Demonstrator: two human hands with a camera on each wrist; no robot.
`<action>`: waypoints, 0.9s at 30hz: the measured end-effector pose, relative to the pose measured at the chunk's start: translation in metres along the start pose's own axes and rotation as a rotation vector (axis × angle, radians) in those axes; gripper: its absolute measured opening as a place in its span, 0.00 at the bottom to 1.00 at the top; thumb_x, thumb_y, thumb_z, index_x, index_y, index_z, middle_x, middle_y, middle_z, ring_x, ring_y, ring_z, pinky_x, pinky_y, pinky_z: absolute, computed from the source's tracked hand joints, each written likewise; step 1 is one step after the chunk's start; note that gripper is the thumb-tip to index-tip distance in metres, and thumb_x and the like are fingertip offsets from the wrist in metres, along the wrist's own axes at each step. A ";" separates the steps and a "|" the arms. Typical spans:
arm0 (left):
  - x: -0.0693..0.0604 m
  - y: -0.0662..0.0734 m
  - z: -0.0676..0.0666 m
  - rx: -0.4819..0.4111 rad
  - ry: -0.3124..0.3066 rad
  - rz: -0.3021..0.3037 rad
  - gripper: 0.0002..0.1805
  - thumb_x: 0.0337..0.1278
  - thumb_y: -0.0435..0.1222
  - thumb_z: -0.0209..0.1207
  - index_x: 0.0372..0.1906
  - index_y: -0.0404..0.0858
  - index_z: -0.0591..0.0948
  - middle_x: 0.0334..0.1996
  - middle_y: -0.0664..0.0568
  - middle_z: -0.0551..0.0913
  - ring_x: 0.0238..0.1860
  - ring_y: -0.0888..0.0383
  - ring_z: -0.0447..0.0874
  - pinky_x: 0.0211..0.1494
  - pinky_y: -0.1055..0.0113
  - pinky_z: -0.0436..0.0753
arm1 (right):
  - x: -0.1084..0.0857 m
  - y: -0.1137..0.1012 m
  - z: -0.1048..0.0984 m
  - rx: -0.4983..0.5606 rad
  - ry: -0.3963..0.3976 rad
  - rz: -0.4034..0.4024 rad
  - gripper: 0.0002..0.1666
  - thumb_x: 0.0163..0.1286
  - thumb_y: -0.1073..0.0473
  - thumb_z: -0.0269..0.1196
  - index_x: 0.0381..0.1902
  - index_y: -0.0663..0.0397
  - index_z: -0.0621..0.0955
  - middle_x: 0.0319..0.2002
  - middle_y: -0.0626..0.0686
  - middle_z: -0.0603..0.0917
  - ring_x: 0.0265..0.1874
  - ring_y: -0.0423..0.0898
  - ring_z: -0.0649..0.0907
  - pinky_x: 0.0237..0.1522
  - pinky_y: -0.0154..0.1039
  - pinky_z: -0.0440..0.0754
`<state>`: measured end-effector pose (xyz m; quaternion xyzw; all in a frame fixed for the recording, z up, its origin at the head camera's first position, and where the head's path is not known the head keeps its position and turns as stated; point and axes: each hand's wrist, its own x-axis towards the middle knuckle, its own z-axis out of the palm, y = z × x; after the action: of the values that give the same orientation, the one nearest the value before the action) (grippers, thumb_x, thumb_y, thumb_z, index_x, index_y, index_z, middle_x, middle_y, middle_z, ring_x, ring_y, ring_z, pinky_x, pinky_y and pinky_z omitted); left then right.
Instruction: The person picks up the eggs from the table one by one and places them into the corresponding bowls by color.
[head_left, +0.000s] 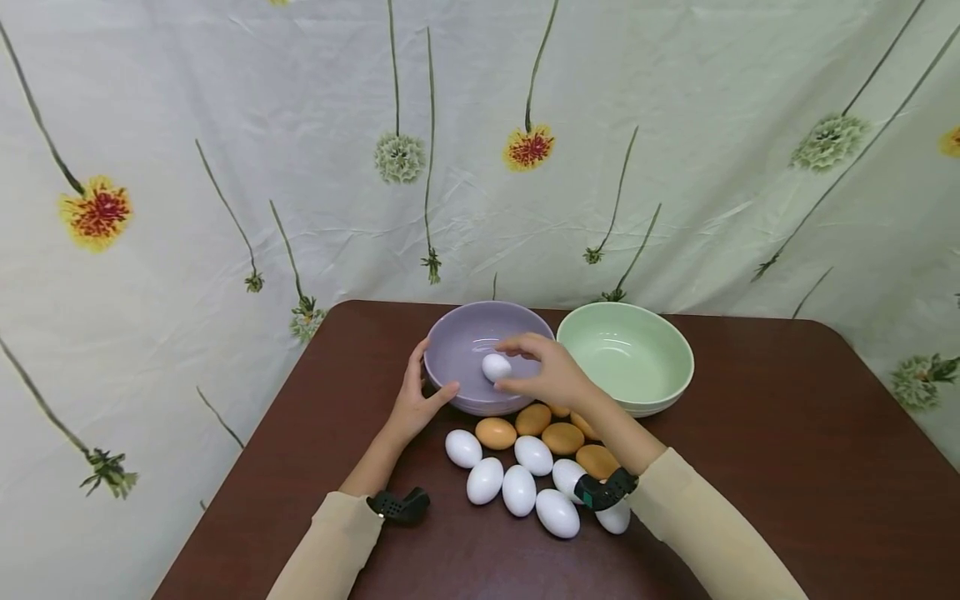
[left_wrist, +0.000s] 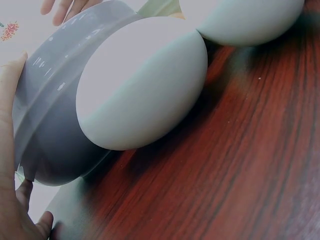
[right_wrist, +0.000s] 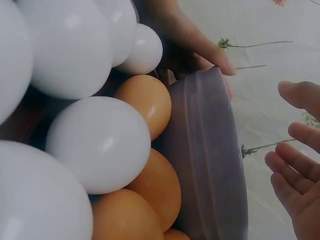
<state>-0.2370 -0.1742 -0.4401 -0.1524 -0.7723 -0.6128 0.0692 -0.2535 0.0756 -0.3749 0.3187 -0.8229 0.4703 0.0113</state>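
A purple bowl [head_left: 457,342] stands at the back of the table, with one white egg [head_left: 497,367] inside it. My left hand [head_left: 412,407] grips the bowl's left side, thumb at the front rim and fingers along the outer wall. Above the bowl, my right hand [head_left: 551,371] has its thumb and fingers spread around the egg in the head view. The right wrist view shows nothing between those fingers [right_wrist: 300,175], while the bowl wall [right_wrist: 210,150] hides the egg there.
Beside the purple bowl, on its right, is a light green bowl [head_left: 626,358]. Several brown eggs [head_left: 562,438] and white eggs [head_left: 519,490] lie loose on the dark wooden table [head_left: 765,433] in front of the bowls. A flowered cloth [head_left: 480,208] hangs behind.
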 end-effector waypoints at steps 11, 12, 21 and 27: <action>0.001 0.000 0.000 -0.005 0.001 -0.012 0.48 0.56 0.30 0.61 0.76 0.32 0.46 0.74 0.32 0.47 0.71 0.37 0.51 0.69 0.42 0.54 | -0.036 0.002 -0.010 0.016 0.053 -0.021 0.27 0.55 0.60 0.75 0.54 0.57 0.82 0.52 0.54 0.81 0.54 0.52 0.78 0.58 0.53 0.73; 0.001 -0.001 0.000 -0.005 0.003 -0.014 0.48 0.55 0.30 0.61 0.76 0.31 0.46 0.74 0.32 0.48 0.72 0.38 0.51 0.69 0.42 0.54 | -0.040 0.003 -0.011 0.025 0.056 -0.014 0.28 0.56 0.60 0.75 0.55 0.56 0.82 0.52 0.55 0.81 0.54 0.52 0.78 0.58 0.53 0.73; 0.001 -0.004 -0.001 -0.003 0.008 -0.001 0.49 0.55 0.31 0.62 0.76 0.31 0.46 0.74 0.32 0.48 0.72 0.37 0.51 0.69 0.42 0.54 | -0.074 0.006 -0.016 0.113 0.094 0.037 0.29 0.55 0.63 0.75 0.55 0.62 0.80 0.51 0.59 0.81 0.54 0.54 0.79 0.60 0.52 0.71; 0.002 -0.004 -0.001 0.002 0.003 0.011 0.49 0.55 0.32 0.62 0.76 0.31 0.46 0.74 0.31 0.48 0.72 0.37 0.50 0.69 0.41 0.54 | -0.091 0.007 -0.020 0.084 0.137 0.034 0.26 0.54 0.63 0.75 0.52 0.60 0.81 0.50 0.61 0.82 0.53 0.53 0.79 0.59 0.52 0.73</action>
<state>-0.2400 -0.1758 -0.4430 -0.1558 -0.7721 -0.6116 0.0738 -0.1899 0.1404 -0.3983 0.2718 -0.8050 0.5253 0.0459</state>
